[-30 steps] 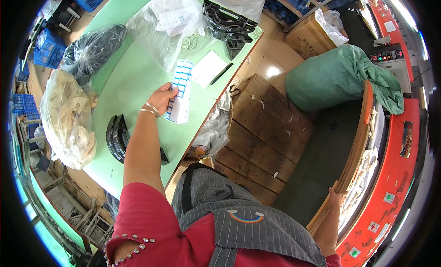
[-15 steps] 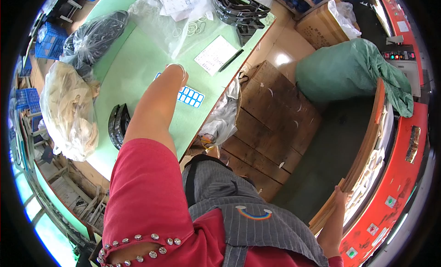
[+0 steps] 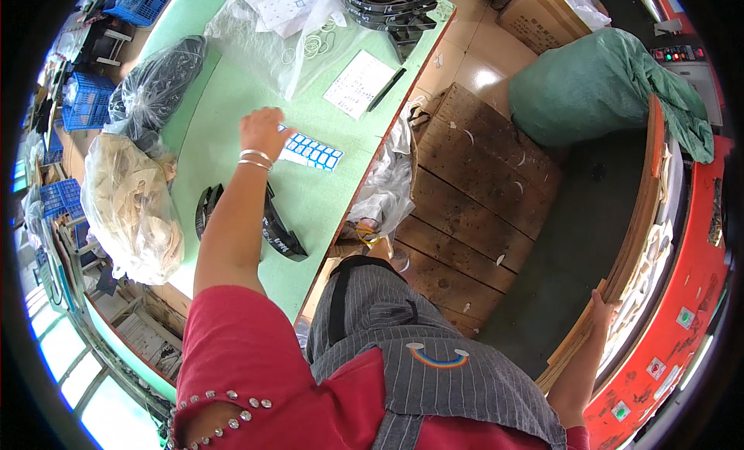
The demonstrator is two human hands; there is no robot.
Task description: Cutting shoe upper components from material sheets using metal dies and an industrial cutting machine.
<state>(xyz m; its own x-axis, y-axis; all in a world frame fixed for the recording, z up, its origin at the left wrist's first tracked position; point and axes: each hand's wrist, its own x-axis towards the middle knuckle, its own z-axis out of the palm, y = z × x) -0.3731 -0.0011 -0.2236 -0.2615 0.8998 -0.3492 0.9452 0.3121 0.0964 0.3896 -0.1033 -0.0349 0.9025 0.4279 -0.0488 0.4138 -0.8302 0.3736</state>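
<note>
My left hand (image 3: 262,131) is over the left end of a blue-and-white label sheet (image 3: 314,151) lying on the green table. Its fingers are curled and the thumb lies against the sheet; anything between the fingers is hidden. Two thin bangles circle that wrist. Black curved plastic parts lie on both sides of my left forearm, one at its left (image 3: 206,210) and one at its right (image 3: 282,231). Off to the right, my right hand (image 3: 601,309) grips the upper edge of a brown wooden board (image 3: 577,338).
On the green table (image 3: 221,94) are a handwritten paper (image 3: 359,84), a black pen (image 3: 387,90), a clear bag with rubber rings (image 3: 310,51) and stacked black parts (image 3: 391,12). Filled bags (image 3: 130,206) stand at its left edge. A green sack (image 3: 577,90) sits beyond the wooden platform (image 3: 465,210).
My left hand and forearm have shifted left, uncovering more of the label sheet and the black part right of the forearm. My right hand stays on the board's edge. The view has shifted slightly.
</note>
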